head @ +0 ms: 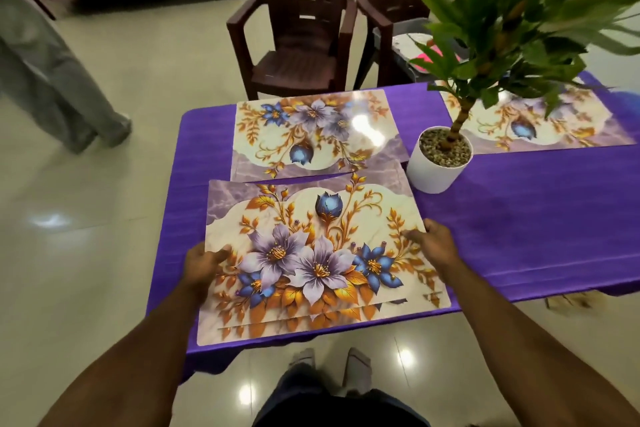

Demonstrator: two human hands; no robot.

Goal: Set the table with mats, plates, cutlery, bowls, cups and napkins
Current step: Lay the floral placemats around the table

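The left hand (204, 262) and the right hand (431, 241) each hold one short side of the top mat (311, 246). On each side the thumb lies on top of the mat and the other fingers go under its edge, so each grip is closed on the mat. Holding both sides keeps the thin mat flat, so it does not bend or flop.

Under it is at least one more mat (277, 324). Its near edge peeks out below the top one, at the edge of the table (519, 218) closest to the person. They look like a small pile, and the top one is probably being taken off to go somewhere else.

A second mat (311, 135) already lies flat across from the pile, in front of a brown chair (294, 28). A third mat (540, 121) lies at the far right, partly hidden by the leaves of a plant in a white pot (438, 163). The pot stands in the middle, between the mats, so it stays out of the way of the eating places.

The table has a purple cloth on it. I see no plates, cutlery, bowls, cups or napkins yet, so the job has only just started. The next mat most likely goes on the bare purple part to the right.
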